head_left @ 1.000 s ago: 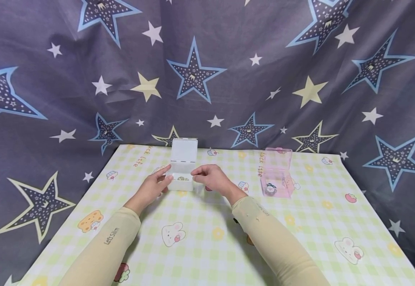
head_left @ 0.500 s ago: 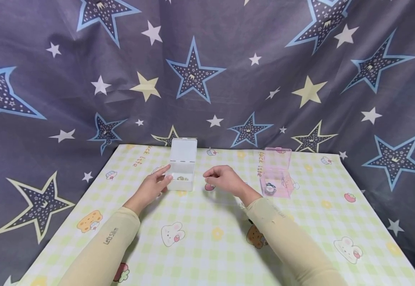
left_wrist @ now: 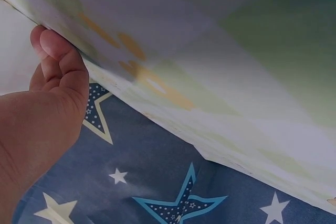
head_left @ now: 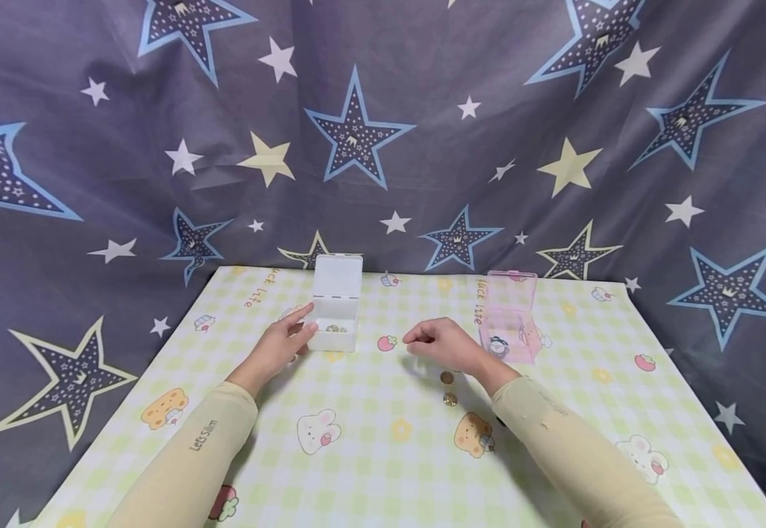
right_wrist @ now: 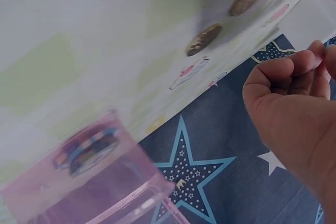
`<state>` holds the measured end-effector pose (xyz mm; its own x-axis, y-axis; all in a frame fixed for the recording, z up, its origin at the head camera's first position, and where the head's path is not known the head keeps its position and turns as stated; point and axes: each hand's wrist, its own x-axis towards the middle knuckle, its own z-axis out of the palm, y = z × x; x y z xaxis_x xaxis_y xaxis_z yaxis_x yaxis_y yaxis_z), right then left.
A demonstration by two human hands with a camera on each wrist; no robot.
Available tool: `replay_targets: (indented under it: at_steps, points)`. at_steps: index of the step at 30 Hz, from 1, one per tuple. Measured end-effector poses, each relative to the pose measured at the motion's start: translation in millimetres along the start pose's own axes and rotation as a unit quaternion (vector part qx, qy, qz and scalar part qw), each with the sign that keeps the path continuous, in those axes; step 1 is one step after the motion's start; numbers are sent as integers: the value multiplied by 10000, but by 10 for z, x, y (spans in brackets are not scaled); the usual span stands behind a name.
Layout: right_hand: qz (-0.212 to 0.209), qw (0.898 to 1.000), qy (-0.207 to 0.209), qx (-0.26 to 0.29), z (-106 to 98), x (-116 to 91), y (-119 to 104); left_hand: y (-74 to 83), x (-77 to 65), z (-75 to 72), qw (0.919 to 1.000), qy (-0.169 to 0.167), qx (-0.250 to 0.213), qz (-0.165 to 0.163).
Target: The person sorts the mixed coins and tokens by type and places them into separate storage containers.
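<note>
A small white box (head_left: 335, 342) stands at the table's back with its lid raised, several gold coins (head_left: 335, 328) inside. My left hand (head_left: 280, 345) holds it at the left side, thumb at the front rim; part of the fingers is hidden. In the left wrist view those fingers (left_wrist: 56, 56) bend against the white box (left_wrist: 14, 51). My right hand (head_left: 445, 343) hovers between the two boxes, its fingers loosely curled with nothing visible in them. Two gold coins, a nearer one (head_left: 449, 399) and a farther one (head_left: 446, 378), lie on the table below its wrist.
A clear pink box (head_left: 520, 355) stands to the right, lid up, with a round dark-and-white item (head_left: 498, 347) in it. The table carries a green checked cloth (head_left: 369, 469) with printed cartoons. A dark star-patterned curtain (head_left: 422, 88) hangs behind.
My right hand has withdrawn from the white box, moving right and toward me. The two coins on the table have come into view. My left hand stays at the box.
</note>
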<state>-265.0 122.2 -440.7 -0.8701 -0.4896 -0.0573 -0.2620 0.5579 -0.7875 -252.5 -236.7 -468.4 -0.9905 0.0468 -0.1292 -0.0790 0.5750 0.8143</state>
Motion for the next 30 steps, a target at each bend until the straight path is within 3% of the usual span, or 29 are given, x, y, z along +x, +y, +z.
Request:
replay_targets:
  at_steps: [12,21,25,30]
  points:
    - [-132,9986,-205,-477,-125,-189,149,48,-35,4,10000,27,-36,-55]
    - [-196,9955,-729,-564,-184,-326,216,38,-24,-2,10000,26,-26,-77]
    - [-347,9935,-740,-797,-200,-369,235,46,-34,-4,9999,21,-45,-89]
    - [-239,9923,-784,-925,-217,-398,265,43,-38,6,10000,-3,-16,-90]
